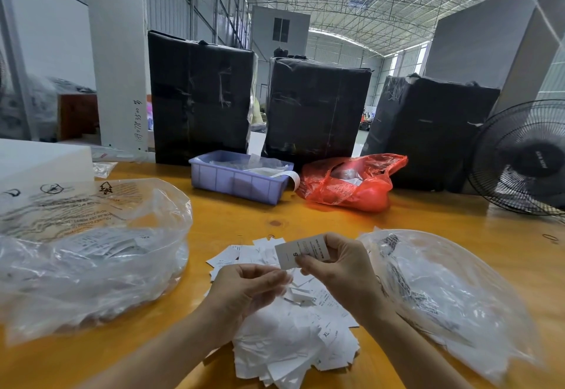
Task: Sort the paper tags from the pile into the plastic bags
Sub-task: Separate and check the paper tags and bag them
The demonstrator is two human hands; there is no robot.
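A pile of white paper tags (293, 336) lies on the yellow table in front of me. My right hand (339, 269) pinches one tag marked S (298, 252) and holds it above the pile. My left hand (247, 288) hovers over the pile just left of that tag, its fingers curled, their tips close to the tag's lower edge. A clear plastic bag (91, 254) with tags inside sits to the left. A second clear plastic bag (452, 297), also holding tags, lies to the right.
A purple plastic bin (238, 181) and a red plastic bag (351, 184) stand behind the pile. Three black wrapped bales (318, 107) line the table's back. A black fan (522, 159) stands at the right, a white foam block (39, 159) at the far left.
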